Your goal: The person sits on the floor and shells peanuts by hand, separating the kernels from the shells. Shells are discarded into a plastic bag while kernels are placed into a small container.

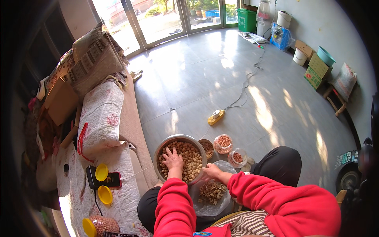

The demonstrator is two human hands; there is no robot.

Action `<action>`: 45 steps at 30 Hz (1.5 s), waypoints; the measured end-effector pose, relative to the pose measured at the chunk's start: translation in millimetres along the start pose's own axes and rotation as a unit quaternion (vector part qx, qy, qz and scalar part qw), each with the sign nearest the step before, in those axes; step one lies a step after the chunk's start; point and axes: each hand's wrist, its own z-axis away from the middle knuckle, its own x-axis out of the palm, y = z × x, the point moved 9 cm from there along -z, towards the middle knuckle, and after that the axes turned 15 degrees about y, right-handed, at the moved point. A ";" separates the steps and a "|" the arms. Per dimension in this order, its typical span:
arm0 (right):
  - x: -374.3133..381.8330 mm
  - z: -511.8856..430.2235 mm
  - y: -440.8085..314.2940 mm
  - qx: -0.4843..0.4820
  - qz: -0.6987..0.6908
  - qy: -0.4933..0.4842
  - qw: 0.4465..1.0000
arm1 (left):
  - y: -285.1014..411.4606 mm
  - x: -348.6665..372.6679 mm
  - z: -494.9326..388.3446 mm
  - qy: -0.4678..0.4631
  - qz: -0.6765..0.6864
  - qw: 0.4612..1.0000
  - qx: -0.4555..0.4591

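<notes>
A round metal basin (202, 148) full of unshelled peanuts (189, 157) is in front of my legs. My left hand (173, 160) rests palm down on the peanuts, its fingers spread. At the basin's right rim, my right hand (212, 171) has its fingers closed on the edge. Below that hand a clear plastic bag (207, 210) holds broken peanut shells (212, 192). Beyond it are a small round container of nuts (207, 149) and two clear jars, one fuller with shelled peanuts (223, 142), the other lower in shelled peanuts (237, 158).
A quilt-covered sofa (103, 103) runs along the left. On it lie two yellow lids (102, 172), a phone (114, 179) and a lidded jar of peanuts (103, 225). A yellow power strip (216, 117) with trailing cable is on the floor. A wheel (349, 179) stands at the right.
</notes>
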 end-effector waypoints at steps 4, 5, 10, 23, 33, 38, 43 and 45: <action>0.8 -0.4 0.2 -0.001 -0.005 0.004 1.000 | 4.7 -10.3 -2.5 -0.010 -0.003 1.000 0.000; 0.3 -0.1 -0.3 0.000 -0.005 0.005 1.000 | 6.3 -13.4 -2.0 -0.014 -0.004 1.000 0.000; -0.5 3.7 -3.8 -0.005 -0.006 0.004 1.000 | 15.1 -11.1 4.2 -0.022 0.004 0.999 0.044; -4.8 10.4 -4.5 -0.004 -0.003 0.025 1.000 | -2.0 0.9 13.4 0.065 0.157 0.985 0.006; -55.1 24.4 -25.6 -0.050 0.072 0.148 0.985 | -16.8 19.1 22.0 -0.042 0.677 0.631 -0.376; -39.2 73.1 -58.5 -0.097 -0.004 0.068 0.993 | -2.1 -33.0 50.0 -0.136 0.811 0.427 -0.376; -44.0 140.2 -80.4 -0.177 -0.037 0.011 0.983 | 36.4 -116.5 94.9 -0.204 0.869 0.343 -0.292; -52.7 169.0 -81.5 -0.214 -0.046 -0.010 0.976 | 49.2 -139.9 121.5 -0.249 0.880 0.332 -0.232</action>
